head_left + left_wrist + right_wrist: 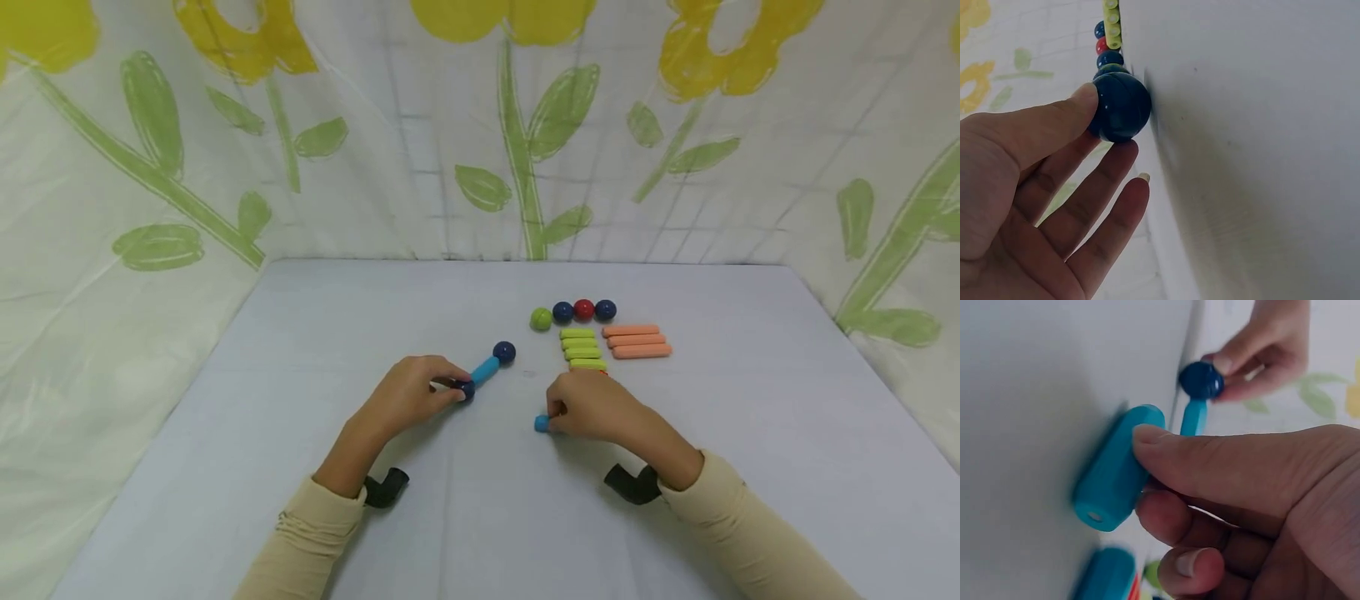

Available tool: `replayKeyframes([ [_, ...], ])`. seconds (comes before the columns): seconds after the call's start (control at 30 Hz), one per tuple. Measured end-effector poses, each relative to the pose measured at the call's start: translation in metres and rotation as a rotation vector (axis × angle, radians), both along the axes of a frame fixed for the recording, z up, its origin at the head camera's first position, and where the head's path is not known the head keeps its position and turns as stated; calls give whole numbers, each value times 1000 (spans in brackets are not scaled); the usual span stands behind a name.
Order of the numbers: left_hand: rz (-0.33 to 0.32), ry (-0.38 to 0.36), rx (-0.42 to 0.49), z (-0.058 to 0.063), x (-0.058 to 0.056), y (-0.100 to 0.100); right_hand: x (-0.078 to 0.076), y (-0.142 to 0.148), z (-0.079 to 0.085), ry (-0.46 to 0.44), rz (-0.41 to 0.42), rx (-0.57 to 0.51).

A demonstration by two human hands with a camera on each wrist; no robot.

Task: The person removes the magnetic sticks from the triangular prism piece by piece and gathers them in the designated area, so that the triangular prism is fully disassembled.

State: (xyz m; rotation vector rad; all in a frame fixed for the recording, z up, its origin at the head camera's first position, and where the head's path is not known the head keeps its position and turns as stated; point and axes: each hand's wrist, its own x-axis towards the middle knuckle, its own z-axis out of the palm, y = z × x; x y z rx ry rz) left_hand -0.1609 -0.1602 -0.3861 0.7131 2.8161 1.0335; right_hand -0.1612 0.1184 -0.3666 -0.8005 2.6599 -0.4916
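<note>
My left hand point(411, 390) pinches a dark blue ball point(1121, 106) between thumb and fingers. That ball sits at the near end of a light blue rod point(486, 370), whose far end meets a second dark blue ball point(504, 353). To the right, my right hand point(596, 406) holds a separate light blue rod point(1119, 469) by thumb and fingertips, close over the white table. One end of this rod, with a small pale spot in it, faces the right wrist camera. Another blue rod point(1107, 575) shows just below it in that view.
Behind my right hand lie several short lime-green rods point(579, 343) in a stack-like row, beside three orange rods point(637, 342). Farther back, a green ball point(541, 318), two dark blue balls and a red ball point(583, 310) form a line. A flowered cloth point(420, 167) hangs behind the table.
</note>
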Motion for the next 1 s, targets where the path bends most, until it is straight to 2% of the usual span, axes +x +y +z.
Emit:
replayKeyframes([
  [0.3, -70, 10, -9, 2, 0, -3, 5, 37, 1, 41, -67, -25],
  [0.5, -130, 6, 1, 1, 0, -2, 6, 44, 1, 74, -85, -22],
  [0.73, -131, -8, 13, 0, 0, -2, 6, 44, 0, 113, -94, -12],
  [0.83, -129, -10, 14, 0, 0, -1, 5, 42, 0, 137, -81, -24],
  [1.0, -127, -10, 9, 1, 1, -2, 3, 31, 0, 227, -10, -92],
])
